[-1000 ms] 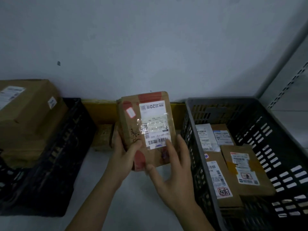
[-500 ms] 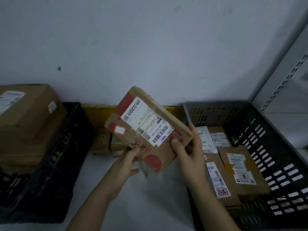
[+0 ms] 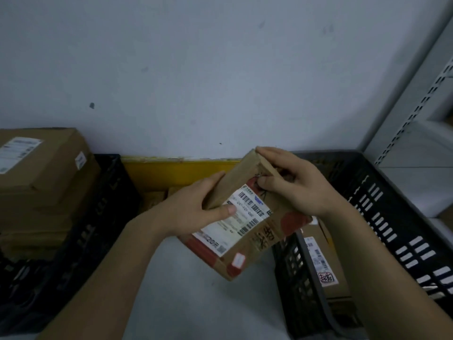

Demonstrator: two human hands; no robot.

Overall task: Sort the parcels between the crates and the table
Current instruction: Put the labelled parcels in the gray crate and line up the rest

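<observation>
A flat brown cardboard parcel (image 3: pixel 259 239) with red tape patches and a white shipping label is held above the table, between the two crates. My left hand (image 3: pixel 188 209) grips its left edge, thumb lying on the label. My right hand (image 3: pixel 291 182) grips its far upper end, fingers curled over the edge. The label now reads upside down toward me. A grey crate (image 3: pixel 382 217) on the right holds other labelled parcels (image 3: pixel 321 261), partly hidden by the held parcel and my right arm. A black crate (image 3: pixel 98 217) on the left carries stacked brown boxes (image 3: pixel 41 173).
The light table top (image 3: pixel 191 298) runs between the crates. A yellow strip (image 3: pixel 171 170) lies along the wall, with small brown boxes (image 3: pixel 154 200) in front of it. White metal shelving (image 3: pixel 421 133) rises at the right.
The parcel has been rotated about half a turn in both hands and shifted right, toward the grey crate. My right hand moved from its lower edge to its far end.
</observation>
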